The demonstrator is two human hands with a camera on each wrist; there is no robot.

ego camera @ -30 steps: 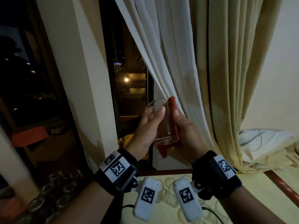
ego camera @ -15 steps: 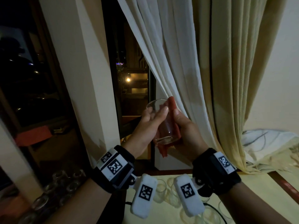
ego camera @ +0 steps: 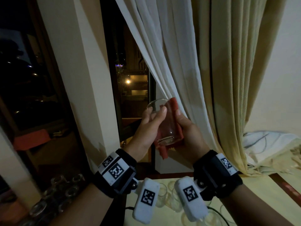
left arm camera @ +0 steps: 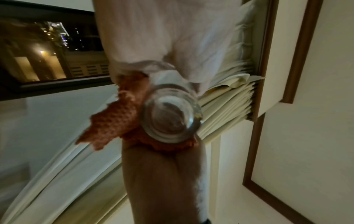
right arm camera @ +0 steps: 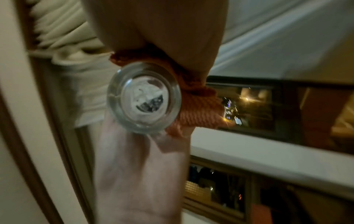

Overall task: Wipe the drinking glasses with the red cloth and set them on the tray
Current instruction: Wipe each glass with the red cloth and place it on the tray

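I hold a clear glass (ego camera: 164,123) up at the centre of the head view, in front of a dark window (ego camera: 132,88) and pale curtains (ego camera: 171,62). My left hand (ego camera: 146,129) curls round the glass from the left side, thumb tip lying across its wall near the rim, fingertips showing past the far edge. My right hand (ego camera: 187,134) wraps the right side of the glass with the red cloth (ego camera: 175,105) pressed between palm and glass; the cloth rises just beside the rim at the top and a tail of it hangs below the base. The glass tilts with its mouth up and away from me and its thick base toward me. In the left wrist view the round base (left arm camera: 170,118) fills the middle of the frame, with the knitted cloth (left arm camera: 114,118) bunched to its left. In the right wrist view the base (right arm camera: 143,98) sits centre-left, with the cloth (right arm camera: 197,109) to its right. At the bottom of the head view, behind my wrist bands, more glasses (ego camera: 162,191) stand on a yellow table (ego camera: 260,193). I cannot make out a tray.
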